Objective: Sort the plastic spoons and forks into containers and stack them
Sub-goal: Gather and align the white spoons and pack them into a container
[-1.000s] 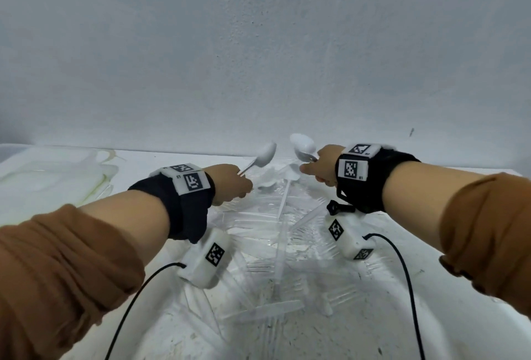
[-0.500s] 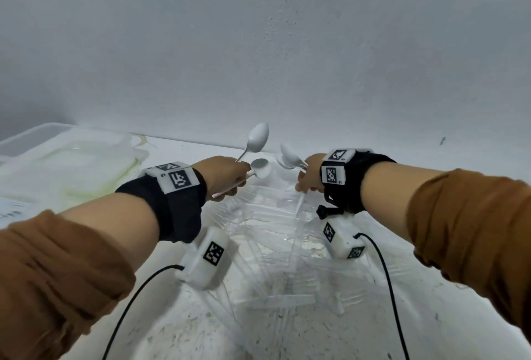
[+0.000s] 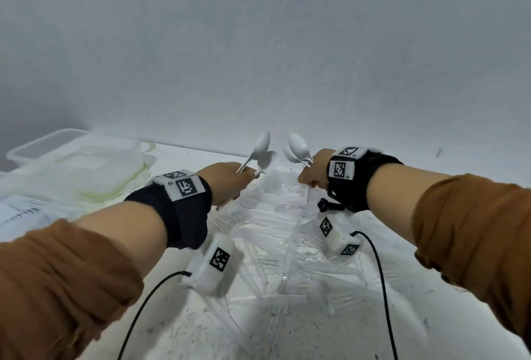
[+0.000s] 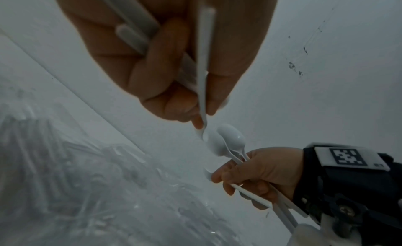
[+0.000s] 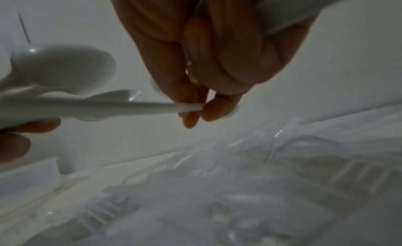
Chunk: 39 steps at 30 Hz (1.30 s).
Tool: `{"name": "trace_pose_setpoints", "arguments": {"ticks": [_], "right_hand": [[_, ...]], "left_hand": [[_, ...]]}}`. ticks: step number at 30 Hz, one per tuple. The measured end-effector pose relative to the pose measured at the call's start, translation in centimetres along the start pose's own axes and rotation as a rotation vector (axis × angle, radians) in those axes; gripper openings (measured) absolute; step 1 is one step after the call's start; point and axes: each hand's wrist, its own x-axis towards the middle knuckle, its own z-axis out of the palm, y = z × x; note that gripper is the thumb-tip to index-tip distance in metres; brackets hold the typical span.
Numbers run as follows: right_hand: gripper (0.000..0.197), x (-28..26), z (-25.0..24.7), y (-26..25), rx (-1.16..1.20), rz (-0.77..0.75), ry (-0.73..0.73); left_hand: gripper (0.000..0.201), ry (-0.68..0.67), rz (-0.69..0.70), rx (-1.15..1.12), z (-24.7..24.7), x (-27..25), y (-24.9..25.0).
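Observation:
My left hand [image 3: 232, 184] grips two white plastic spoons [image 3: 263, 148] by their handles, bowls up; those handles [image 4: 203, 60] cross its curled fingers in the left wrist view. My right hand [image 3: 311, 171] holds a bunch of white spoons [image 3: 298, 145], bowls up and facing the left ones. Its curled fingers [image 4: 259, 172] close round those spoons [image 4: 231, 139]. In the right wrist view the fingertips [image 5: 208, 110] pinch the end of a white handle [image 5: 152, 106] that runs toward the left hand's spoon [image 5: 63, 67]. Clear plastic forks [image 3: 273, 216] lie heaped below both hands.
Clear plastic containers and lids [image 3: 77, 164] are stacked at the table's far left. The white table [image 3: 287, 331] is scuffed near me. A grey wall [image 3: 287, 58] stands close behind the pile. Cables hang from both wrist cameras.
My left hand took up a second spoon. Both hands lifted their spoons and the bowls came close together. The view swung left, bringing the containers into sight.

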Motion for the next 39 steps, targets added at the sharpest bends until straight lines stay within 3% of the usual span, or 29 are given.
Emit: {"name": "trace_pose_setpoints", "arguments": {"ticks": [7,12,17,23,28,39], "right_hand": [[0.015,-2.5,-2.8,-1.6,0.278,-0.084,0.092],[0.014,-4.9,-4.4,-3.3,0.545,-0.047,0.198],[0.009,-8.1,-3.9,-5.8,0.953,-0.142,0.303],[0.011,-12.1,-0.9,-10.3,1.115,-0.167,0.38],[0.007,-14.7,2.8,-14.0,1.115,-0.138,0.408],[0.008,-17.6,9.5,-20.7,1.075,-0.074,0.389]], "left_hand": [[0.01,0.042,0.029,-0.282,-1.3,-1.7,1.4],[0.013,0.042,0.087,-0.552,-2.7,-2.8,1.2],[0.016,0.056,0.099,-0.871,-4.1,-3.8,0.5],[0.015,0.023,0.09,-1.068,-5.3,-5.6,-2.3],[0.014,0.021,0.104,-1.1,-7.2,-7.7,-5.2],[0.012,-0.03,0.188,-0.9,-9.6,-11.8,-11.2]]}}
